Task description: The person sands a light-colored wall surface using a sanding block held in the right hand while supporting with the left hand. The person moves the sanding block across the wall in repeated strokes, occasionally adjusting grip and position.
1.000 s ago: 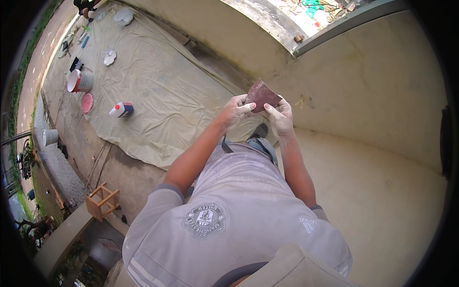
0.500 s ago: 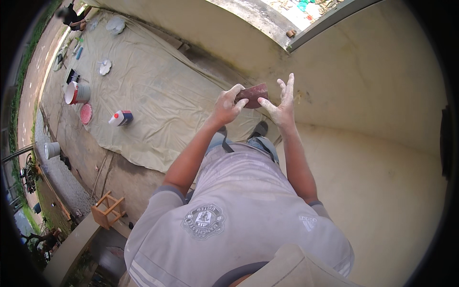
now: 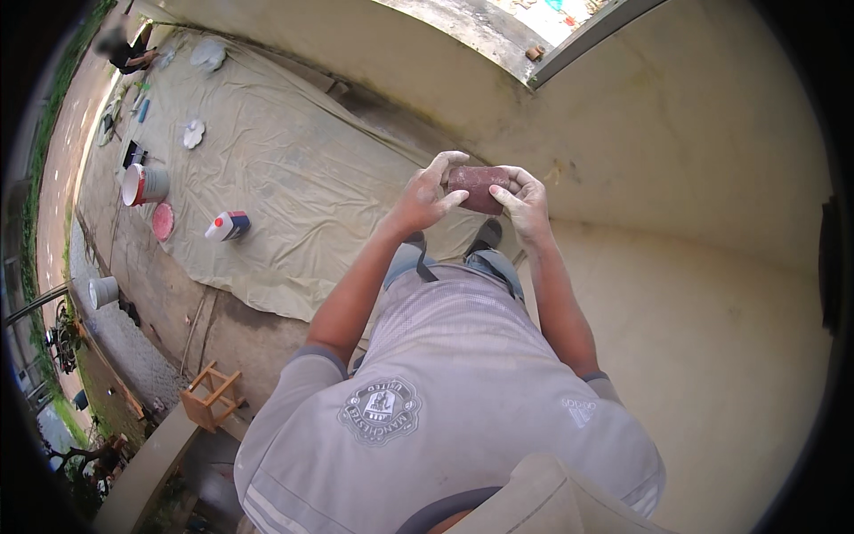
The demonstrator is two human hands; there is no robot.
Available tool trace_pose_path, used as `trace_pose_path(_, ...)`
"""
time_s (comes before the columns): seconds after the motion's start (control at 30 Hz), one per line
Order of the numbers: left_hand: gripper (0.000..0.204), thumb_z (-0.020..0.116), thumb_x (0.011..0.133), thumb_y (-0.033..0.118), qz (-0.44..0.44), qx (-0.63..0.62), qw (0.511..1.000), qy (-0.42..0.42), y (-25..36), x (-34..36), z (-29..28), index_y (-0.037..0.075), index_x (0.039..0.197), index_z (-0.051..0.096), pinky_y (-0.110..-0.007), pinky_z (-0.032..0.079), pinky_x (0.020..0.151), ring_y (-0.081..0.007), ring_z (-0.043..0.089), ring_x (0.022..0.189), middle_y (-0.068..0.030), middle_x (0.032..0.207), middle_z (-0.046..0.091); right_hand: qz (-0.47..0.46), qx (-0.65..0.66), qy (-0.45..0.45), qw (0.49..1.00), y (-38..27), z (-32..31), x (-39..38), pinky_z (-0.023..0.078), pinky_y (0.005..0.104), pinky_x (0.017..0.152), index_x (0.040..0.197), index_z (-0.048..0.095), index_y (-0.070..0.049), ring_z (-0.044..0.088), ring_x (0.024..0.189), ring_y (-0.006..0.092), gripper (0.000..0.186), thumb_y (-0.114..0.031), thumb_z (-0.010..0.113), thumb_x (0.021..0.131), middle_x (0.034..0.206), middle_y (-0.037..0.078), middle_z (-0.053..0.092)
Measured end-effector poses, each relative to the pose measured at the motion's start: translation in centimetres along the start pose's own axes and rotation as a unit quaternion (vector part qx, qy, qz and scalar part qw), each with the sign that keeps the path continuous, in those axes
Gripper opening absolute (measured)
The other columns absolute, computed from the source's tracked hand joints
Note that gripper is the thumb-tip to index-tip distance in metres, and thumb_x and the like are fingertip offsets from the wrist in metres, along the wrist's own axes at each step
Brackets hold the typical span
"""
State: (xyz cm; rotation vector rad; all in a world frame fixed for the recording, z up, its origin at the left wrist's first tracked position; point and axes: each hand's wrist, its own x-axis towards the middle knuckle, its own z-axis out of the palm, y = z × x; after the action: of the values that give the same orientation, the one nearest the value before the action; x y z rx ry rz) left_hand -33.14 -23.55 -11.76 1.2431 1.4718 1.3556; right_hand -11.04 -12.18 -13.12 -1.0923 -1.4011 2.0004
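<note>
A maroon piece of sandpaper (image 3: 478,182), dusted white and bent into a curved shape, is pinched between both hands in front of my body. My left hand (image 3: 425,198) grips its left end, thumb on the near face. On its right end, my right hand (image 3: 525,205) has the thumb pressed to the paper and fingers curled round the back. Both hands are coated in white powder. My shoes show below them beside a wrinkled drop cloth (image 3: 294,222).
On or beside the cloth are a white jug (image 3: 228,225), a bucket (image 3: 151,185) and a pink lid (image 3: 163,221). A wooden stool (image 3: 212,392) and grey pail (image 3: 104,290) stand left. A person (image 3: 132,55) crouches at far upper left. A wall (image 3: 694,133) rises right.
The sandpaper went from a flatter, pointed shape to a curved rectangle. My right fingers, spread half a second ago, are now curled round it. The far person has shifted slightly.
</note>
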Motion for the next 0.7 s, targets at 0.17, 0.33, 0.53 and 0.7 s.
trace_pose_path(0.17, 0.028, 0.079, 0.098, 0.004, -0.053, -0.185, 0.981, -0.038, -4.8, 1.2, 1.6, 0.001, 0.123, 0.07, -0.032, 0.057, 0.092, -0.0119, 0.071, 0.1, -0.0053, 0.113, 0.078, -0.03, 0.183, 0.051, 0.981, -0.4, -0.5, -0.4, 0.063, 0.0321, 0.097, 0.132, 0.062, -0.005, 0.075, 0.108, 0.0142, 0.037, 0.004, 0.078, 0.1, 0.117, 0.005, 0.077)
trace_pose_path(0.33, 0.024, 0.077, 0.1, 0.004, -0.044, -0.083, 0.994, -0.054, -3.8, 1.8, 2.3, 0.0, 0.123, 0.071, -0.031, 0.056, 0.092, -0.0157, 0.072, 0.098, -0.0086, 0.111, 0.077, -0.104, -0.116, 0.226, 0.962, -0.8, -0.8, -1.0, 0.059, 0.0327, 0.099, 0.135, 0.062, -0.002, 0.072, 0.108, 0.0105, 0.052, 0.002, 0.088, 0.09, 0.109, 0.002, 0.073)
trace_pose_path(0.53, 0.023, 0.072, 0.097, 0.002, 0.02, 0.034, 0.998, -0.058, 0.0, 1.9, 2.2, 0.0, 0.12, 0.071, -0.036, 0.056, 0.087, -0.0233, 0.071, 0.094, -0.0148, 0.105, 0.075, -0.099, -0.136, 0.036, 0.985, -4.4, -2.3, -2.3, 0.042, 0.0435, 0.127, 0.168, 0.04, 0.002, 0.07, 0.124, 0.02, 0.099, -0.001, 0.093, 0.084, 0.128, 0.008, 0.073)
trace_pose_path(0.7, 0.023, 0.069, 0.096, 0.001, -0.012, 0.024, 0.993, -0.113, -0.1, 2.0, 1.7, -0.001, 0.119, 0.069, -0.04, 0.055, 0.091, -0.035, 0.069, 0.096, -0.018, 0.105, 0.072, -0.189, -0.256, 0.164, 0.934, -2.6, -1.2, -1.9, 0.024, 0.0517, 0.137, 0.18, 0.013, -0.006, 0.031, 0.168, 0.0332, 0.124, -0.013, 0.094, 0.087, 0.178, 0.024, 0.038)
